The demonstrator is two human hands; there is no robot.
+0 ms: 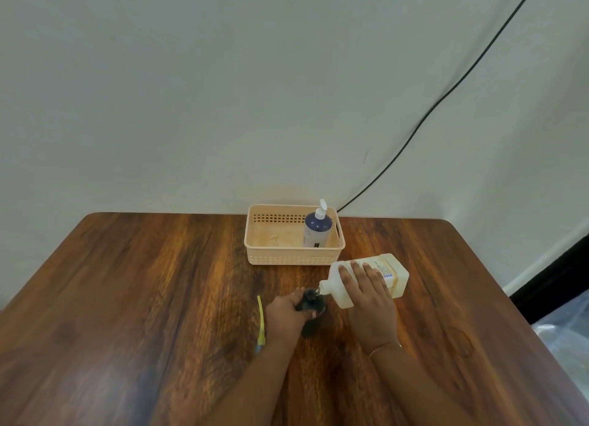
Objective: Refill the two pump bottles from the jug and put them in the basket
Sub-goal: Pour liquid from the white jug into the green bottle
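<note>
Right hand (366,293): wrapped over tipped jug (371,279), spout meeting dark pump bottle (314,311). Left hand (285,312): clasping that bottle upright, near centre of desk (143,282). Jug likely heavy, smooth, rigid; best gripped mid-body. Yellow pump tube (260,323) just left. Filled bottle (316,229) standing in far basket (287,256).

A wooden table (127,298) fills the lower view. A black cable (446,94) runs down the wall (191,90) from 1 o'clock. Clear plastic (564,333) lies at 4 o'clock.
</note>
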